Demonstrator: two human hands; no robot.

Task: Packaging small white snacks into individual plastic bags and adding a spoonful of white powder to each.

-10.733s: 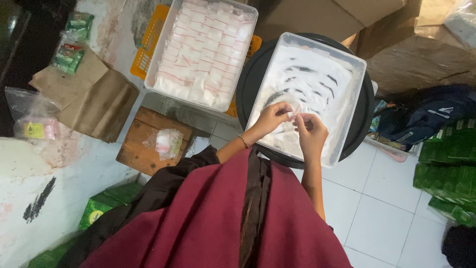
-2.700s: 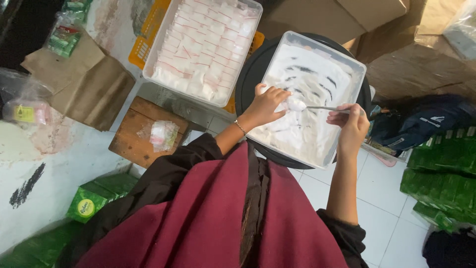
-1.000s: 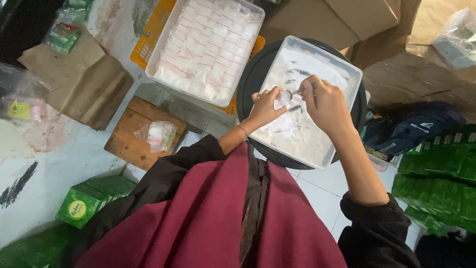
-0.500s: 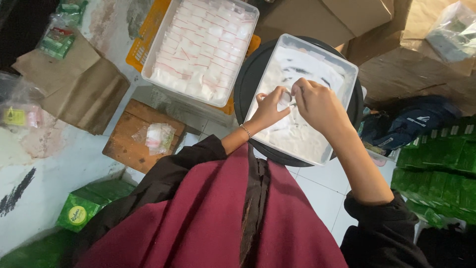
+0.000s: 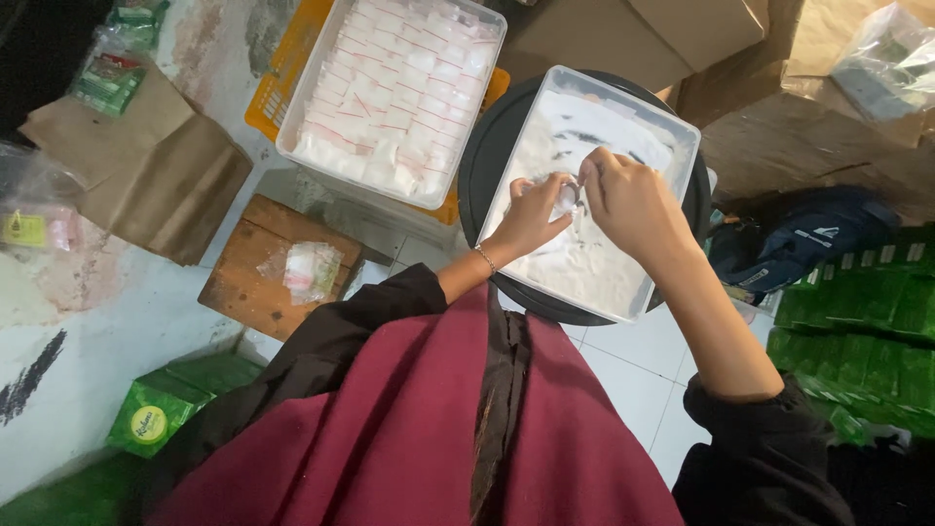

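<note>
At far left, brown paper bags (image 5: pixel 146 175) lie flat on the floor, with a green carton (image 5: pixel 156 424) below them by the wall. A wooden block (image 5: pixel 278 268) carries a small filled plastic packet (image 5: pixel 312 271), set apart from the work. Next, a white tray of wrapped white pieces (image 5: pixel 390 93) rests on a yellow crate (image 5: pixel 292 58), which keeps it off the floor and within arm's reach.

At centre, the left hand (image 5: pixel 531 214) pinches a small clear packet (image 5: pixel 567 198) over the powder tray (image 5: pixel 682 146), evidently so any spill falls back in. The right hand (image 5: pixel 633 200) meets it, fingertips closed on the packet's top; whether it also holds a tool cannot be told. The tray sits on a round black stand (image 5: pixel 482 166). Green packs (image 5: pixel 857 321) are stacked at right.
</note>
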